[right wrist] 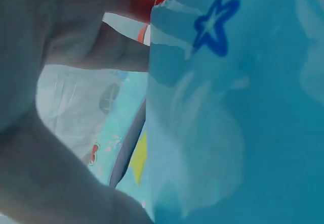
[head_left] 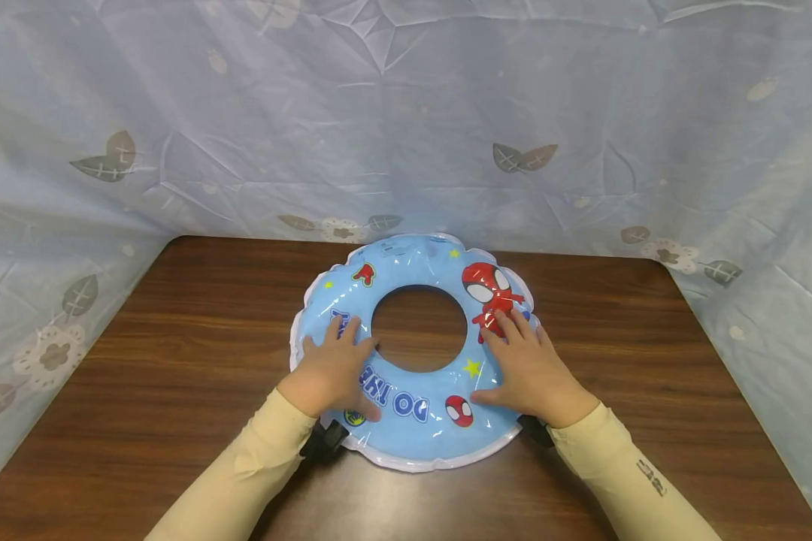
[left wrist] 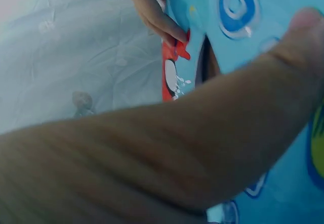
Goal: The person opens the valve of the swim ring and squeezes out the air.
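Observation:
A light blue inflatable swim ring [head_left: 413, 436] with a white seam lies flat on the table, printed with red cartoon figures, stars and letters. My left hand [head_left: 331, 372] rests on its left side, fingers spread and pointing away, thumb toward the near lettering. Across the hole, my right hand [head_left: 531, 372] touches the right side, its fingertips over the red figure [head_left: 490, 289]. The left wrist view has the left thumb [left wrist: 217, 118] large over the blue vinyl. From the right wrist, the right hand [right wrist: 66, 82] appears against the ring's side, near a blue star outline [right wrist: 215, 27].
The dark brown wooden table [head_left: 176, 361] extends on both sides of the ring. A pale grey-blue curtain [head_left: 392, 128] with leaf and flower prints hangs behind the table and along both sides. Black wrist straps [head_left: 325, 439] show near the ring's front edge.

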Demonstrator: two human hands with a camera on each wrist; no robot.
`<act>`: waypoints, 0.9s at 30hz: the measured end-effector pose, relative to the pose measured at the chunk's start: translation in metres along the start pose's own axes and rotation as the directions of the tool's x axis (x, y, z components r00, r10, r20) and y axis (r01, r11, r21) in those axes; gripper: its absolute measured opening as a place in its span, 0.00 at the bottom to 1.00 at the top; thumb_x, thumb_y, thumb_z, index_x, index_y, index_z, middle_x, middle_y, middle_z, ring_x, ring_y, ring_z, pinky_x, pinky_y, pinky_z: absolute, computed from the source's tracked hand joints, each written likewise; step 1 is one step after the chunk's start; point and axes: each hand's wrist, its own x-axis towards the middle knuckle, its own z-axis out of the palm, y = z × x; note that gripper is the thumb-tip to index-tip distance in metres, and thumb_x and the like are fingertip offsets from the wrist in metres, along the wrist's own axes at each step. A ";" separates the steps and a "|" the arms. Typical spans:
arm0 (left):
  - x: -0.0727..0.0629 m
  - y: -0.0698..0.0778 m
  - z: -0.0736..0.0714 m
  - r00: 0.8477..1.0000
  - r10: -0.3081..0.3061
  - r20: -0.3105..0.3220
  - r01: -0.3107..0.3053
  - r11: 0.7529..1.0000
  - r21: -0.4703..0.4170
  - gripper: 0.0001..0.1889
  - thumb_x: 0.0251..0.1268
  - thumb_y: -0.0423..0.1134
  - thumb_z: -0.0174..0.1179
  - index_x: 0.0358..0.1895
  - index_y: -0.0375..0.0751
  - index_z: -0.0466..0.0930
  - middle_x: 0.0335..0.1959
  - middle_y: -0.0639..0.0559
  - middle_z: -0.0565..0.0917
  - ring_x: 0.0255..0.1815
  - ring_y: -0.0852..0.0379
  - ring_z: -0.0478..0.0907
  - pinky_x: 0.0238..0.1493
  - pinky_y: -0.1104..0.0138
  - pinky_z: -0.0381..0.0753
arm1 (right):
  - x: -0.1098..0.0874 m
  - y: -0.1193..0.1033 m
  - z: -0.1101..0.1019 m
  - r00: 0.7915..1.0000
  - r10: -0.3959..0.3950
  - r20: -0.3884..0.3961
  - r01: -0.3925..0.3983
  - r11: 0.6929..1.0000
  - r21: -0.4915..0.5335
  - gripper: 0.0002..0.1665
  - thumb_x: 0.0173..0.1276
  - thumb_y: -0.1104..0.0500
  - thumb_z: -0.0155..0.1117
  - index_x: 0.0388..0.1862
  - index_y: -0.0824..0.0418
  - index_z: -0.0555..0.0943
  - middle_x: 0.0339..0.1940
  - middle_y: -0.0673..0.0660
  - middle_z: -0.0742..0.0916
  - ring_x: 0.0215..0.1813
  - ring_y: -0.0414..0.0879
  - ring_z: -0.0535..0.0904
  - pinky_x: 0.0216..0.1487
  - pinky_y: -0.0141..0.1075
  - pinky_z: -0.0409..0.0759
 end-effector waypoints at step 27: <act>0.017 -0.013 0.015 0.993 0.008 0.122 -0.005 1.000 -0.030 0.70 0.43 0.74 0.74 0.85 0.46 0.45 0.86 0.38 0.38 0.84 0.31 0.30 0.69 0.22 0.39 | 0.008 0.015 0.013 0.966 -0.020 0.259 0.000 0.997 0.078 0.68 0.57 0.19 0.61 0.84 0.58 0.57 0.85 0.68 0.54 0.82 0.73 0.46 0.72 0.76 0.46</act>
